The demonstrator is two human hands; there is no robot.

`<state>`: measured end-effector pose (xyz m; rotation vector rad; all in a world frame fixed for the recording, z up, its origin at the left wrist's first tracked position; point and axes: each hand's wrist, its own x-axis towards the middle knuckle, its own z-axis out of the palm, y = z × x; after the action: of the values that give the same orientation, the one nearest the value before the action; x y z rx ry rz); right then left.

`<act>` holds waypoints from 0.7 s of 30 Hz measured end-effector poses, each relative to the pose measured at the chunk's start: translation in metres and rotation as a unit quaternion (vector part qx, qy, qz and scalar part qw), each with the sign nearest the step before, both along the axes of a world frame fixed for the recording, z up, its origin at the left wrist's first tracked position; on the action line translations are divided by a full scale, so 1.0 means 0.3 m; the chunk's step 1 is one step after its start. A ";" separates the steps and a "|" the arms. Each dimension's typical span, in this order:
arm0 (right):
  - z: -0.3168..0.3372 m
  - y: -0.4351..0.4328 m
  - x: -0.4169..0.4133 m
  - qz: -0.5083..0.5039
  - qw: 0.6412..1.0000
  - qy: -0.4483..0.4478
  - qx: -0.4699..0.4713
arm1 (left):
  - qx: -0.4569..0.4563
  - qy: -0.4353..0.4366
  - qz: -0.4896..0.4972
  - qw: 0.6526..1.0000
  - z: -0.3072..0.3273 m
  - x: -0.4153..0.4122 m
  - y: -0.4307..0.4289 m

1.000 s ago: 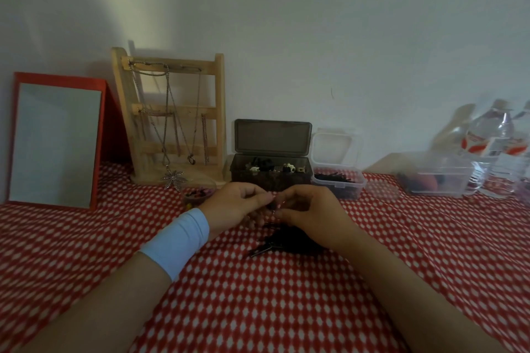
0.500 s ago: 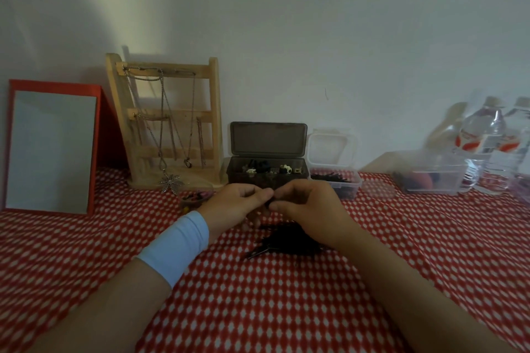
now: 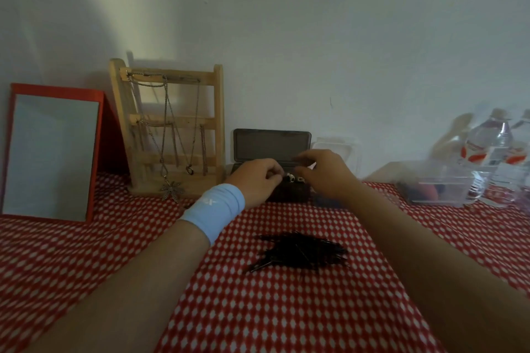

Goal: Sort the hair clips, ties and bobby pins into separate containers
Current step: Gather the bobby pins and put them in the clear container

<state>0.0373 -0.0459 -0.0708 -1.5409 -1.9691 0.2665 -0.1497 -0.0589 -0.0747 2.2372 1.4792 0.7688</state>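
A heap of black bobby pins [image 3: 301,252] lies on the red checked cloth in front of me. Both hands are stretched over the dark open box [image 3: 289,195], where small pale hair clips [image 3: 295,179] show at the rim. My left hand [image 3: 255,180], with a light blue wristband, has its fingers curled down at the box's left side, and anything in them is hidden. My right hand [image 3: 324,175] hovers over the right side, blurred, fingers loosely spread. A clear box of pins [image 3: 335,149] stands partly hidden behind it.
A wooden necklace stand [image 3: 169,129] and a red-framed mirror [image 3: 51,155] stand at the back left against the wall. At the right are a clear tub [image 3: 441,186] with dark and red items and two water bottles [image 3: 493,149].
Both hands have left the spot above the pin heap, where they pinched something small together, and moved forward to the dark box. The heap now lies uncovered.
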 end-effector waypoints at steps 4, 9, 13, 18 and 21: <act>-0.004 -0.105 0.057 0.049 0.996 -0.049 -0.063 | -0.036 0.056 -0.065 0.996 -0.033 0.020 -0.032; -0.028 -0.236 0.087 0.125 0.945 -0.177 -0.244 | -0.093 0.198 -0.140 0.966 -0.091 0.037 -0.086; -0.068 -0.255 0.062 0.123 0.938 -0.241 -0.215 | -0.086 0.139 -0.147 0.975 -0.116 0.024 -0.112; -0.088 -0.257 0.067 0.134 0.950 -0.213 -0.186 | -0.090 0.115 -0.155 0.977 -0.137 0.006 -0.115; -0.103 -0.261 0.062 0.145 0.954 -0.201 -0.169 | -0.098 0.082 -0.151 0.980 -0.150 0.007 -0.115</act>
<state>0.0560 -0.1242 -0.1017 -1.6029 -2.5891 0.4603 -0.1477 -0.0933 -0.1196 2.3384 1.1807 0.3371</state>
